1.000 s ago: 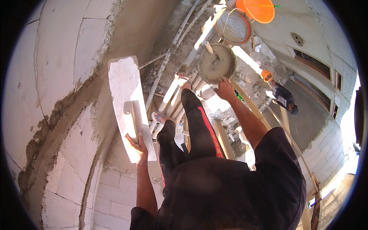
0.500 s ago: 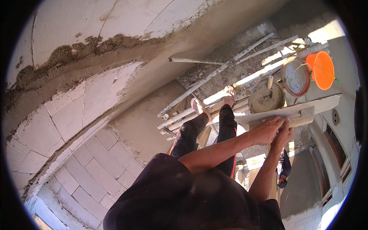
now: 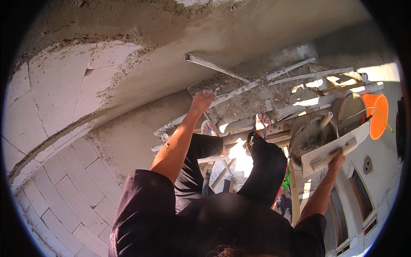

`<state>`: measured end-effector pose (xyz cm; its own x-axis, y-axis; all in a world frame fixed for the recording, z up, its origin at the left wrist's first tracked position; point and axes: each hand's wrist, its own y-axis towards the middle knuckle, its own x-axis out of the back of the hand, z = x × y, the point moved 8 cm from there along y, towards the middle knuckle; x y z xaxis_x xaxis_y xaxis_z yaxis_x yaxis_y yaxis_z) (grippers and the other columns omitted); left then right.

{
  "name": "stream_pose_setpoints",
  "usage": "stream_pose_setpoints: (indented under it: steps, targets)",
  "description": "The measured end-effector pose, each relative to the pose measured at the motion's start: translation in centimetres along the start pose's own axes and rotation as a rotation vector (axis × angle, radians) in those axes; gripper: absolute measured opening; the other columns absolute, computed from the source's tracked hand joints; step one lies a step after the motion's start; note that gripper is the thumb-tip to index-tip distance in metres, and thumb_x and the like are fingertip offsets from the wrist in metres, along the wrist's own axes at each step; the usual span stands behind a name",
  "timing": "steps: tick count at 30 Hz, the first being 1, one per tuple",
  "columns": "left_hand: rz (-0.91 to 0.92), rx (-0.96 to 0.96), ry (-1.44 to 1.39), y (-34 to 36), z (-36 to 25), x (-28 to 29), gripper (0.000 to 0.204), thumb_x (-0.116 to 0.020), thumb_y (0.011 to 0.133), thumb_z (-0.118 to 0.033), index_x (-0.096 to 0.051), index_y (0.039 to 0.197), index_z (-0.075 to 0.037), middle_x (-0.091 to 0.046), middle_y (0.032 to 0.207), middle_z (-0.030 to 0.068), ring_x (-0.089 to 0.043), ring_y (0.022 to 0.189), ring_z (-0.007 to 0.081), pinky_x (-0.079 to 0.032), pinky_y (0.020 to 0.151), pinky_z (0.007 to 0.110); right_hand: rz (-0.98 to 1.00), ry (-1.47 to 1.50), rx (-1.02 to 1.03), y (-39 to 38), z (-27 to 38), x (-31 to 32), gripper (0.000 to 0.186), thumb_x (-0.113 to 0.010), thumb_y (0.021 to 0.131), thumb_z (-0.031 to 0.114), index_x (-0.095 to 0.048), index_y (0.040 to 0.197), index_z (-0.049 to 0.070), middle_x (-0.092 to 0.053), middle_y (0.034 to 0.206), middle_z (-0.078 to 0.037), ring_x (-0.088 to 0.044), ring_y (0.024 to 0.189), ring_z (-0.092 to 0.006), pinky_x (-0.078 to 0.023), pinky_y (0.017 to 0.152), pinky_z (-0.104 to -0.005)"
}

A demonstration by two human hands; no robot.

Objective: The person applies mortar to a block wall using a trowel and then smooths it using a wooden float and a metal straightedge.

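My right hand (image 3: 337, 159) is wrapped round the handle of a long, flat plastering float (image 3: 319, 159), at the right beside a round tub of grey mortar (image 3: 311, 139). The float lies tilted across the tub's near edge in this view; whether they touch I cannot tell. A stick-like handle (image 3: 327, 119) stands up out of the tub. My left hand (image 3: 203, 101) is stretched forward over a long pale pole (image 3: 239, 91). Its fingers look curled together, and what they hold, if anything, is hidden.
An orange bucket (image 3: 377, 118) stands at the right, beside a second round tub (image 3: 351, 112). My sandalled feet (image 3: 262, 124) are on poles and planks (image 3: 278, 138). A wall of pale blocks (image 3: 55, 90), partly plastered, curves along the left. Window openings (image 3: 361, 195) are at the right.
My left hand has left the float and swung forward and left. My right hand has carried the float to the right, turning it. The view has shifted, and my legs are bent more.
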<state>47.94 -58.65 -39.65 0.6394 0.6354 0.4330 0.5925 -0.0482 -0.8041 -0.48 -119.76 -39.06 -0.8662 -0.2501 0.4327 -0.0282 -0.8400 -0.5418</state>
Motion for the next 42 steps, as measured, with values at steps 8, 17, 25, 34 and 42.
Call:
stream_pose_setpoints:
  steps: [8,17,25,34,42]
  targets:
    - [-0.468,0.128,-0.636,18.3,5.4,0.0,0.058,-0.082,0.078,-0.044,-0.063,0.111,-0.001,-0.063,0.093,0.0086,-0.061,0.089,0.0241,-0.053,0.083,0.039,-0.041,-0.342,0.081,-0.5,-1.7,0.5,0.062,-0.064,0.091,0.050,-0.055,0.132,0.004,-0.063,0.116,-0.014,-0.061,0.106,-0.0242,-0.052,0.083,-0.0400]
    - [-0.886,-0.348,-0.318,19.2,3.7,1.5,0.037,-0.081,0.078,-0.035,-0.072,0.092,-0.002,-0.072,0.083,0.0205,-0.070,0.082,0.0407,-0.054,0.074,0.048,-0.288,-0.142,0.915,-17.3,9.7,-9.9,0.045,-0.060,0.098,0.031,-0.058,0.132,0.001,-0.066,0.117,-0.017,-0.066,0.098,-0.0240,-0.055,0.071,-0.0313]
    - [-1.058,-0.706,-0.099,-4.1,-9.3,4.4,0.044,-0.081,0.072,-0.039,-0.061,0.088,-0.003,-0.065,0.087,0.0160,-0.067,0.074,0.0416,-0.053,0.065,0.052,1.078,-0.707,1.196,-35.7,11.6,-45.8,0.055,-0.071,0.089,0.038,-0.053,0.125,0.000,-0.071,0.094,-0.021,-0.070,0.091,-0.0356,-0.054,0.079,-0.0434]
    - [-1.188,-0.966,-0.111,-17.7,-15.4,13.5,0.051,-0.086,0.067,-0.041,-0.061,0.090,-0.002,-0.063,0.083,0.0139,-0.066,0.072,0.0359,-0.052,0.062,0.048,0.903,-0.762,1.575,-46.7,13.4,-55.6,0.076,-0.077,0.078,0.046,-0.048,0.127,-0.004,-0.070,0.089,-0.022,-0.070,0.085,-0.0391,-0.055,0.074,-0.0487]
    - [-0.669,-1.308,-0.215,-12.0,-11.9,10.4,0.080,-0.091,0.068,-0.032,-0.053,0.130,0.001,-0.060,0.125,0.0173,-0.059,0.116,0.0292,-0.049,0.094,0.043,0.898,-0.354,1.641,-53.2,23.0,-46.8,0.051,-0.074,0.075,0.038,-0.057,0.100,-0.004,-0.069,0.082,-0.023,-0.069,0.078,-0.0401,-0.055,0.072,-0.0474]
